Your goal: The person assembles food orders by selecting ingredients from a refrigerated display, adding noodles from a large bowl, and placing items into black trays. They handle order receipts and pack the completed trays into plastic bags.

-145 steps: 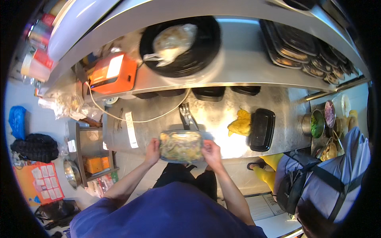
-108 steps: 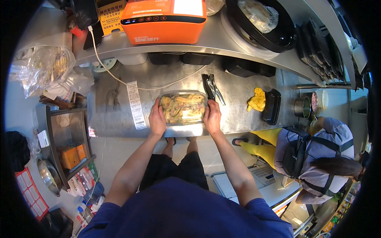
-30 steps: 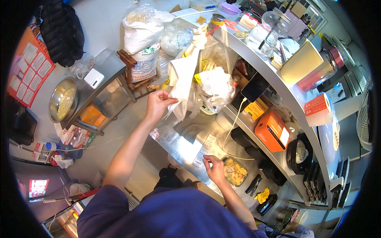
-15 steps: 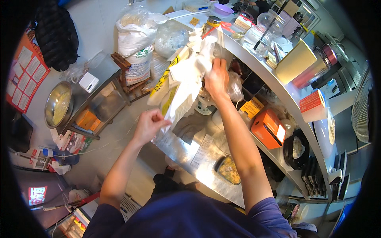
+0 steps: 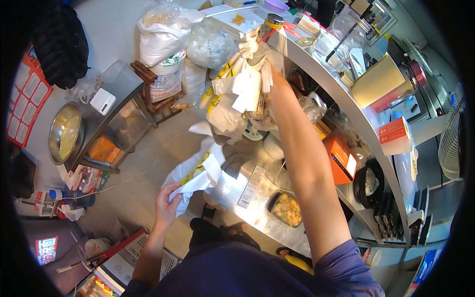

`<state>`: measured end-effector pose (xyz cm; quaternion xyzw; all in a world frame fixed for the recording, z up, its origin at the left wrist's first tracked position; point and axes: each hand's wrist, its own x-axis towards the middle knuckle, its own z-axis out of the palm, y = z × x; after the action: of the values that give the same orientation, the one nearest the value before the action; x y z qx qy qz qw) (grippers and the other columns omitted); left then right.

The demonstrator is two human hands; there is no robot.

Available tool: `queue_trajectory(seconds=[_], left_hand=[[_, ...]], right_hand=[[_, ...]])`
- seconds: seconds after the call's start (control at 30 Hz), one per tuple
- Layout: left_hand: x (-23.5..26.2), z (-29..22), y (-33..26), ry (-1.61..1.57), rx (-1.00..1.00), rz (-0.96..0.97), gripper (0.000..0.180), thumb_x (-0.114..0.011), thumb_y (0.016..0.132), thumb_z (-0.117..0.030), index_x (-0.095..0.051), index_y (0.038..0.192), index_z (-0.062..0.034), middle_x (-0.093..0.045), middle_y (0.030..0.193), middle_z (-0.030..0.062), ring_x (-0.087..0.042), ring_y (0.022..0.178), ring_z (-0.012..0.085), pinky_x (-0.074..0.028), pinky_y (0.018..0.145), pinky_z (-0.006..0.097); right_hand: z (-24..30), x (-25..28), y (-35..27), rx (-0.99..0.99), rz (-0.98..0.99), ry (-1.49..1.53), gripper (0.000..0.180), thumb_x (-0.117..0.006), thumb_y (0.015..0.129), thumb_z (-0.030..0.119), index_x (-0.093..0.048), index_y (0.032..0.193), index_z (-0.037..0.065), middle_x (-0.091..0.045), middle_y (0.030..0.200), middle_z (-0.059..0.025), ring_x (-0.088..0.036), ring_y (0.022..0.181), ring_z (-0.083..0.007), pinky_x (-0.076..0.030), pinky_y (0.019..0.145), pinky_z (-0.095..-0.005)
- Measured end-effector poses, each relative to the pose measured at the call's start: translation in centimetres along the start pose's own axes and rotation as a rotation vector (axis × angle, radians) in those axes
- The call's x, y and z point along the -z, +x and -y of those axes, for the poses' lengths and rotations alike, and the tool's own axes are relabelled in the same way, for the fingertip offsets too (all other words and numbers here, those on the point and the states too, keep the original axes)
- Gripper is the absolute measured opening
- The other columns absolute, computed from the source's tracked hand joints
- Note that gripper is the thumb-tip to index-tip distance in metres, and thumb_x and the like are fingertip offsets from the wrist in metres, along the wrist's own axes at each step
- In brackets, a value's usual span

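In my left hand point(image 5: 167, 204) is a white plastic bag with yellow print point(image 5: 199, 171), pinched at its lower end and hanging loose over the counter's left edge. My right hand point(image 5: 278, 81) reaches up to a hanging bundle of white and yellow plastic bags point(image 5: 245, 89), and its fingers are hidden among them. A jar with a red ribbon point(image 5: 274, 21) stands above the bundle. Below my right forearm, a dark tray of yellow-orange food point(image 5: 286, 210) sits on the steel counter point(image 5: 232, 200), near a long printed slip point(image 5: 251, 187).
On the right, a curved shelf unit point(image 5: 341, 94) holds an orange box point(image 5: 340, 159) and a black round container point(image 5: 368, 184). Stacked white sacks point(image 5: 166, 74) stand at the back. To the left, a side table bears a steel bowl point(image 5: 67, 133) and a small white scale point(image 5: 103, 101).
A bag has come away from the bundle with my left hand, which moved down and toward me. My right hand stays up by the bundle, now less visible.
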<state>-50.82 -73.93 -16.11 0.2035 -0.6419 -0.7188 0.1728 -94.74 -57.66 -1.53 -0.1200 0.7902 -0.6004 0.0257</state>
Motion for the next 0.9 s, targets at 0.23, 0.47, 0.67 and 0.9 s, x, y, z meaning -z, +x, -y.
queue_trajectory(seconds=[0.23, 0.47, 0.67, 0.9], left_hand=[[-4.6, 0.7, 4.4, 0.171, -0.130, 0.267, 0.018, -0.051, 0.090, -0.007, -0.064, 0.100, 0.0015, -0.066, 0.088, 0.0098, -0.063, 0.084, 0.0172, -0.049, 0.077, 0.032], [-19.2, -5.3, 20.5, 0.268, -0.437, 0.376, 0.028, -0.045, 0.091, -0.004, -0.063, 0.113, -0.0015, -0.070, 0.107, 0.0192, -0.067, 0.103, 0.0355, -0.051, 0.090, 0.040], [-21.5, -3.8, 21.2, 0.101, -0.317, 0.376, 0.020, -0.052, 0.093, -0.007, -0.064, 0.107, -0.0004, -0.070, 0.093, 0.0116, -0.066, 0.089, 0.0194, -0.051, 0.081, 0.032], [-11.1, 3.4, 13.3, -0.061, 0.025, 0.276, 0.017, -0.058, 0.096, -0.009, -0.066, 0.106, 0.0030, -0.068, 0.092, 0.0028, -0.062, 0.088, 0.0091, -0.050, 0.079, 0.026]], right_hand=[[3.0, 4.4, -7.5, 0.421, -0.054, -0.833, 0.025, -0.055, 0.091, 0.002, -0.066, 0.111, -0.007, -0.068, 0.105, -0.0293, -0.068, 0.098, -0.0453, -0.053, 0.086, -0.0458], [-0.6, 8.3, -20.8, 0.198, -0.310, -1.130, 0.089, -0.090, 0.068, 0.037, -0.052, 0.142, 0.005, -0.049, 0.139, -0.0275, -0.053, 0.122, -0.0445, -0.041, 0.103, -0.0544], [-14.1, 13.8, -21.2, 0.413, -0.193, -1.049, 0.020, -0.073, 0.078, 0.004, -0.067, 0.097, 0.003, -0.061, 0.112, -0.0144, -0.062, 0.102, -0.0350, -0.053, 0.080, -0.0448], [-19.0, 7.8, -27.1, 0.323, -0.111, -0.954, 0.009, -0.064, 0.085, 0.003, -0.068, 0.093, 0.001, -0.064, 0.095, -0.0142, -0.065, 0.092, -0.0348, -0.056, 0.075, -0.0447]])
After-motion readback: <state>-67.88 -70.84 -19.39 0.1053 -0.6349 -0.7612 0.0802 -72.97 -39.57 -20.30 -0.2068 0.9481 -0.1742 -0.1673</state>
